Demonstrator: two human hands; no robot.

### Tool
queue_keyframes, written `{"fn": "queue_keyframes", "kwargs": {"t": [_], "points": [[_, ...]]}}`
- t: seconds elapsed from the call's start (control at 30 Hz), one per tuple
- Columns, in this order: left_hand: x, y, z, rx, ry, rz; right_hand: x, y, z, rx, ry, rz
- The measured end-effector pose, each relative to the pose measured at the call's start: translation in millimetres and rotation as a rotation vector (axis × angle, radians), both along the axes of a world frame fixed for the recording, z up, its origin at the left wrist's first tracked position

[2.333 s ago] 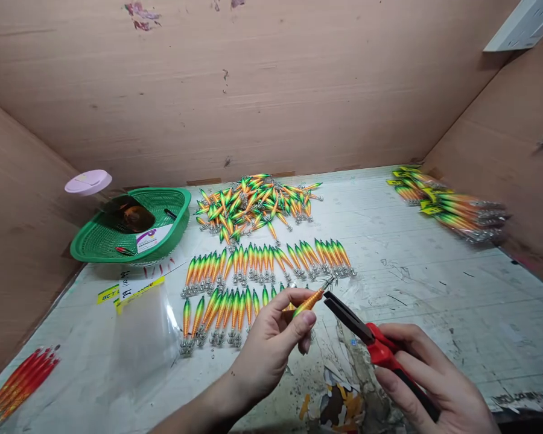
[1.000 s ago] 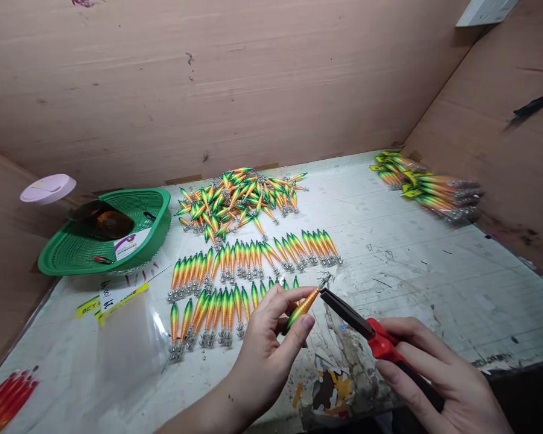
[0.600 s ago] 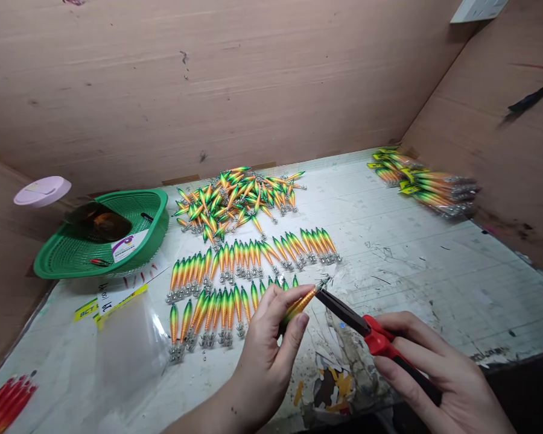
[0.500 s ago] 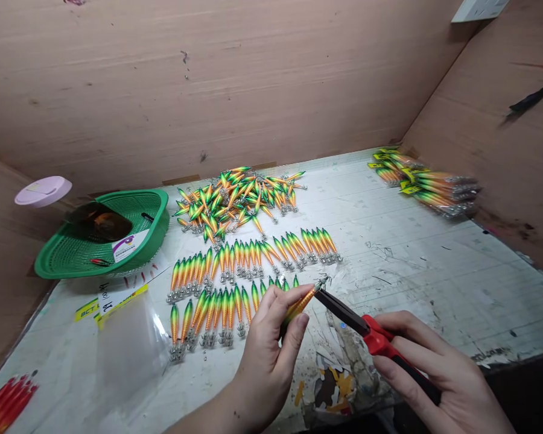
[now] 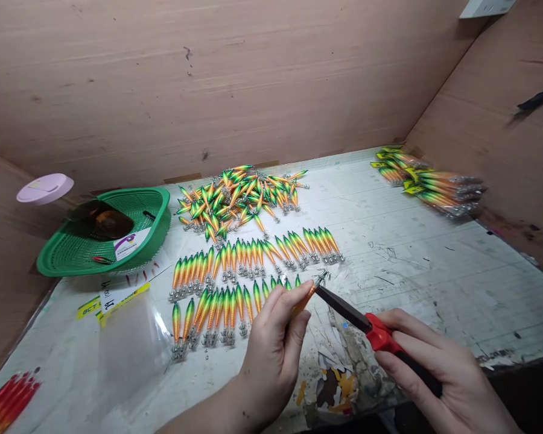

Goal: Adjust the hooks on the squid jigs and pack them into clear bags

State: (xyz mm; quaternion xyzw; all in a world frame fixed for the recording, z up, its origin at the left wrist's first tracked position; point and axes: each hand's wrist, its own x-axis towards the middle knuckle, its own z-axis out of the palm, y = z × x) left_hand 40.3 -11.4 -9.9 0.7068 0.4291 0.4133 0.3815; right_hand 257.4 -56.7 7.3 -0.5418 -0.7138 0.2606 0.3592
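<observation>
Fingertips of left hand (image 5: 269, 349) pinching lure (image 5: 303, 301) by its orange body, hook end angled up and away, with right hand (image 5: 452, 374) wrapped round red-and-black pliers (image 5: 375, 331), tips at the base of the hook crown (image 5: 322, 277), too small to tell whether biting. Best to hold that pinch firm and clear of the hooks, line the tips up squarely and squeeze evenly, without twisting the lure. Beyond, mind the two rows of lures (image 5: 227, 307) lying just past the left hand, and, farther back, the loose pile (image 5: 235, 202) near the wall (image 5: 271, 90).
</observation>
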Motion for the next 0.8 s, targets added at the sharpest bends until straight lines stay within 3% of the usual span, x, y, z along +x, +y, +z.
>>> {"fn": "queue_keyframes", "kwargs": {"t": [0.23, 0.5, 0.8], "points": [[3, -2, 0.2, -0.173, -0.006, 0.013, -6, 1, 2.6, -0.080, 0.081, -0.041], [4, -8, -9.2, -0.096, -0.001, 0.063, 0, 1, 6.9, -0.115, -0.018, 0.068], [2, -10, -14.3, 0.057, 0.097, 0.075, 0, 1, 7.9, -0.163, 0.024, 0.076]]}}
